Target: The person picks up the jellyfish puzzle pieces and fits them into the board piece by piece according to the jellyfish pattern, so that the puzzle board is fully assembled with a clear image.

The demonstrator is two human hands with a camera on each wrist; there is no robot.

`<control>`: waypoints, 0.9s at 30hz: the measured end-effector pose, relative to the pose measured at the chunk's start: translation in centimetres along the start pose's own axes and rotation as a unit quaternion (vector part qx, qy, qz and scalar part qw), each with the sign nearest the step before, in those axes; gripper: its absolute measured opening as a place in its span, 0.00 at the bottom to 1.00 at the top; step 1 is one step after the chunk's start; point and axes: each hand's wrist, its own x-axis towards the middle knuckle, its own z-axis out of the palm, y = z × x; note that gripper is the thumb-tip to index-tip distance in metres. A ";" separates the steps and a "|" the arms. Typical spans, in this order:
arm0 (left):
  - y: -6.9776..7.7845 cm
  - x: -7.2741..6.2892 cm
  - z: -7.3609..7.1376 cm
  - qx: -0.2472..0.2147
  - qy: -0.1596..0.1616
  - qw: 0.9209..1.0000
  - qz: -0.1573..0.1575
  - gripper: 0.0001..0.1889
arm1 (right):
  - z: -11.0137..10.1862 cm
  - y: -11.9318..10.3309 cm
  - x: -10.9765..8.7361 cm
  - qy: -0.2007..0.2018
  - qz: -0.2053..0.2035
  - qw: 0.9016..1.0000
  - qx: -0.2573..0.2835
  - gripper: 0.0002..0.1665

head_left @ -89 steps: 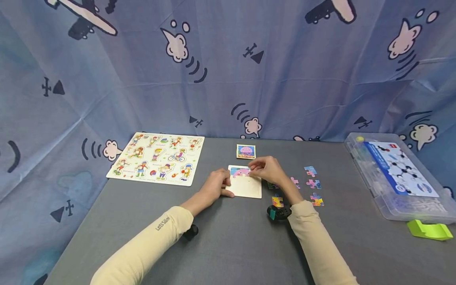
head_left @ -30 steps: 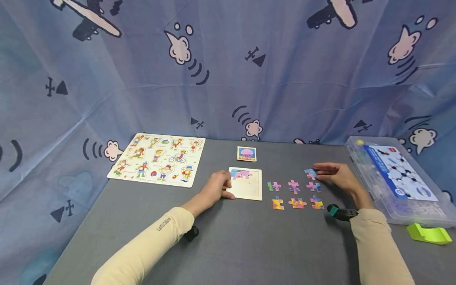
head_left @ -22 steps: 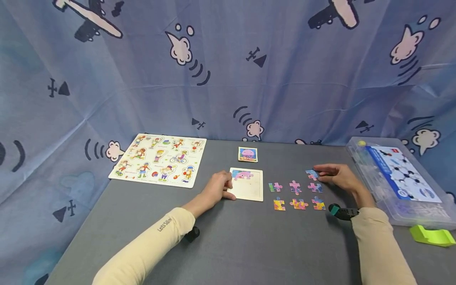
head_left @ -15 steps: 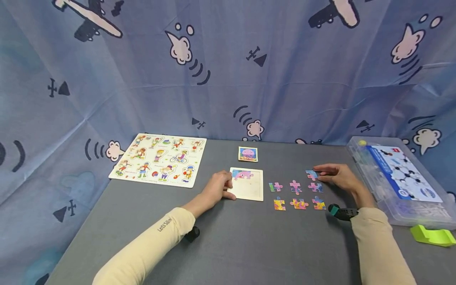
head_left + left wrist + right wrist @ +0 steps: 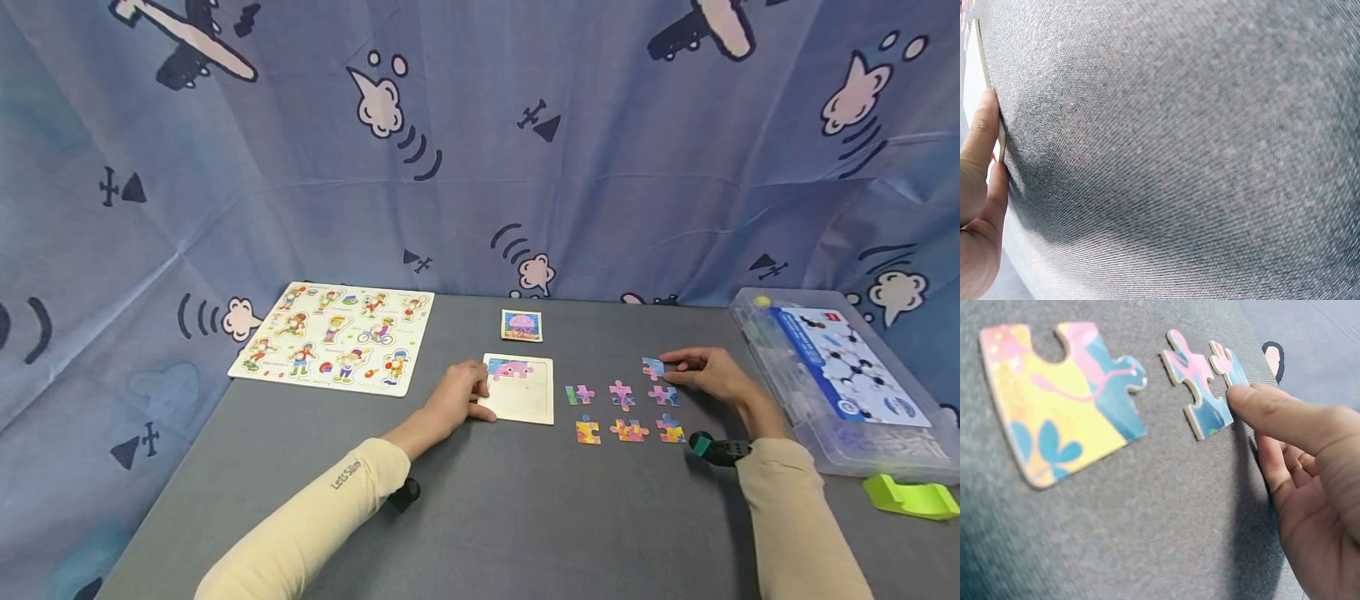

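Note:
My left hand (image 5: 452, 393) grips the left edge and lower left corner of a pale square puzzle tray (image 5: 517, 404). Joined pink and blue pieces (image 5: 512, 368) lie along the tray's upper left. Further right, my right hand (image 5: 712, 372) has thumb and fingertips at the right edge of a blue and pink puzzle piece (image 5: 652, 368). In the right wrist view the thumb (image 5: 1244, 397) overlaps that piece (image 5: 1235, 374). Below it sit a pink and blue piece (image 5: 663, 395) and a yellow and blue corner piece (image 5: 1063, 403).
More loose pieces lie between tray and right hand, among them a pink one (image 5: 621, 394) and a yellow one (image 5: 628, 430). Behind the tray is a small jellyfish picture card (image 5: 521, 325). A figure puzzle board (image 5: 333, 337) lies left; a clear plastic case (image 5: 795, 375) and green holder (image 5: 910, 497) stand right.
My right hand has left the tray's upper edge, moving right to the blue and pink piece, which has shifted slightly left just now. The left hand stays at the tray.

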 end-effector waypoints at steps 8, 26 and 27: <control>-0.1 0.1 0.1 0.006 0.001 1.000 0.000 0.19 | -0.1 0.8 -0.6 0.023 -0.032 0.998 0.055 0.26; -0.2 0.1 0.2 0.005 -0.004 1.000 -0.015 0.19 | 0.1 1.0 -1.7 0.022 -0.026 0.994 0.100 0.31; -0.2 0.1 0.1 0.006 -0.003 1.000 -0.015 0.19 | 0.2 1.0 -1.7 0.021 -0.025 0.994 0.103 0.31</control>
